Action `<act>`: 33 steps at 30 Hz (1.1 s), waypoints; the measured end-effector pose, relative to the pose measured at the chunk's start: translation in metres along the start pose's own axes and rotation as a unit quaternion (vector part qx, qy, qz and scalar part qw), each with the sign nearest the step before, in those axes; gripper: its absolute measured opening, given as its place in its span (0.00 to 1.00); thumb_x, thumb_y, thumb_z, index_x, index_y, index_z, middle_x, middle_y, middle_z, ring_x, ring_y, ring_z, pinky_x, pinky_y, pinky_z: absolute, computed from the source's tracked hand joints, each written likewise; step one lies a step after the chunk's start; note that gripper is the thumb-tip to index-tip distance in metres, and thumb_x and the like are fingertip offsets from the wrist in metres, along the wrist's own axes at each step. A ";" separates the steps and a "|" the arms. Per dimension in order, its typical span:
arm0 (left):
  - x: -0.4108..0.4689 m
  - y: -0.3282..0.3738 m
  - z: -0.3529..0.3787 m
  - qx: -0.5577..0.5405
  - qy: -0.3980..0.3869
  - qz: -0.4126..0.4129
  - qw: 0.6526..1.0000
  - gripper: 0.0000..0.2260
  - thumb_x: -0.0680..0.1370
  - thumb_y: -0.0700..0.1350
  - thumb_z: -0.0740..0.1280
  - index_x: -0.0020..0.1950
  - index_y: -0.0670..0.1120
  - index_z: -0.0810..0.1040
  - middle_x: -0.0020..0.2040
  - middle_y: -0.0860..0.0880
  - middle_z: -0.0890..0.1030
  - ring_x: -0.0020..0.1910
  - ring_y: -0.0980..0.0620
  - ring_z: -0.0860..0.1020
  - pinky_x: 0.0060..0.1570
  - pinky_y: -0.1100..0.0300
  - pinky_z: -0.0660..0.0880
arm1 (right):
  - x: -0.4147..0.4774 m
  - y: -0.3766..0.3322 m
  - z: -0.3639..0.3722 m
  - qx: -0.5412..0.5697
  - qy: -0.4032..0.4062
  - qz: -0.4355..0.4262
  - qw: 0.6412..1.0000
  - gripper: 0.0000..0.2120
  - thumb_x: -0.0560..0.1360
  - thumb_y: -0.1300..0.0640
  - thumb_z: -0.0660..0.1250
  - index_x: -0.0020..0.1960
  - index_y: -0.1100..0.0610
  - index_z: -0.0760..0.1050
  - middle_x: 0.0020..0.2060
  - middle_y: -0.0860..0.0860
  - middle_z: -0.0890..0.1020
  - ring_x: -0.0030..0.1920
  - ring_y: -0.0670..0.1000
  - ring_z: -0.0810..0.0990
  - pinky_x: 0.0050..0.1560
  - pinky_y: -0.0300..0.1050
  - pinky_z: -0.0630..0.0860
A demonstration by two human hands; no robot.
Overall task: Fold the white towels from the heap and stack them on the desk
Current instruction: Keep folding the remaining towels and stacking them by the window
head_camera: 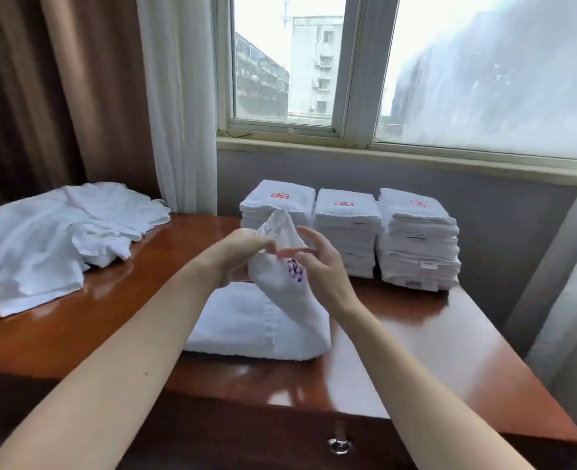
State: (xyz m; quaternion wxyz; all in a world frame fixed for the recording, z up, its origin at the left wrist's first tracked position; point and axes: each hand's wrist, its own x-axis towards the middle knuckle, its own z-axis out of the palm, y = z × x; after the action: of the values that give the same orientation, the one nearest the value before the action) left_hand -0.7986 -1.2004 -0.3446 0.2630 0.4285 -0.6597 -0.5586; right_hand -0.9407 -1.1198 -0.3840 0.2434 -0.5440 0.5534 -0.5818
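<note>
A white towel [263,320] with a purple embroidered mark lies partly folded on the desk [416,351] in front of me. One end of it is lifted into a peak. My left hand [243,252] pinches that raised end near its top. My right hand [317,262] hovers just right of the peak with fingers spread and relaxed, a fingertip near the cloth. A heap of unfolded white towels [53,239] sprawls over the desk's left side. Three stacks of folded towels [348,232] with red marks stand along the back.
A window and sill run behind the stacks. Brown and white curtains hang at the left, and a pale curtain hangs at the right edge. A drawer handle [338,444] shows on the desk front below me.
</note>
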 end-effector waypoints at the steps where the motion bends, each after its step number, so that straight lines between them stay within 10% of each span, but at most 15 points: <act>1: -0.001 -0.003 -0.013 0.011 0.022 -0.003 1.000 0.14 0.75 0.37 0.64 0.60 0.41 0.79 0.55 0.38 0.83 0.51 0.42 0.83 0.54 0.46 0.81 | 0.002 -0.002 0.012 0.000 0.000 -0.012 1.000 0.20 0.79 0.65 0.59 0.69 0.54 0.70 0.46 0.45 0.87 0.52 0.44 0.81 0.50 0.32 0.73; 8: -0.016 -0.042 -0.088 -0.003 0.109 -0.004 0.994 0.09 0.74 0.37 0.65 0.51 0.47 0.79 0.50 0.44 0.82 0.47 0.46 0.82 0.36 0.58 0.80 | 0.011 0.006 0.077 -0.107 -0.041 -0.012 0.993 0.22 0.80 0.61 0.58 0.71 0.45 0.70 0.62 0.44 0.80 0.63 0.45 0.76 0.59 0.36 0.72; 16: -0.017 -0.102 -0.124 0.066 0.160 -0.055 0.983 0.08 0.65 0.45 0.66 0.41 0.42 0.76 0.38 0.45 0.72 0.38 0.48 0.71 0.38 0.57 0.65 | 0.010 0.038 0.120 -0.437 -0.183 0.008 0.881 0.19 0.82 0.48 0.52 0.70 0.52 0.68 0.70 0.51 0.70 0.78 0.57 0.55 0.75 0.65 0.36; 22: -0.004 -0.115 -0.136 0.338 0.248 -0.072 0.905 0.22 0.79 0.43 0.58 0.74 0.51 0.68 0.69 0.48 0.74 0.65 0.46 0.74 0.58 0.52 0.72 | 0.011 0.055 0.123 -0.490 -0.207 0.023 0.847 0.26 0.82 0.42 0.45 0.77 0.47 0.56 0.78 0.51 0.58 0.79 0.58 0.47 0.74 0.66 0.35; 25: -0.005 -0.113 -0.129 0.410 0.302 0.065 0.858 0.26 0.77 0.38 0.59 0.74 0.53 0.67 0.67 0.50 0.74 0.64 0.48 0.73 0.57 0.49 0.74 | 0.013 0.058 0.124 -0.490 -0.209 0.026 0.846 0.26 0.81 0.41 0.45 0.77 0.46 0.55 0.78 0.50 0.57 0.79 0.58 0.48 0.74 0.66 0.36; 28: -0.002 -0.109 -0.109 0.393 0.236 0.207 0.864 0.23 0.77 0.37 0.59 0.68 0.56 0.75 0.64 0.56 0.77 0.63 0.54 0.73 0.57 0.54 0.74 | 0.013 0.061 0.125 -0.491 -0.203 0.022 0.847 0.27 0.80 0.41 0.44 0.77 0.46 0.55 0.78 0.50 0.57 0.79 0.58 0.48 0.74 0.67 0.37; 33: 0.017 -0.134 -0.095 0.489 0.110 0.108 0.858 0.20 0.84 0.48 0.50 0.74 0.57 0.68 0.76 0.55 0.66 0.77 0.55 0.59 0.76 0.52 0.55 | 0.006 0.068 0.119 -0.460 -0.173 0.001 0.871 0.25 0.80 0.41 0.47 0.76 0.45 0.58 0.78 0.46 0.58 0.79 0.55 0.49 0.75 0.65 0.40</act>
State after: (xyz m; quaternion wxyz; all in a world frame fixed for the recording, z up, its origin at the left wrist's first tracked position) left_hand -0.6926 -1.2646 -0.4536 0.1491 0.4866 -0.8570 -0.0811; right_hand -0.8566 -1.1888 -0.4678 0.0578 -0.6859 0.7080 -0.1576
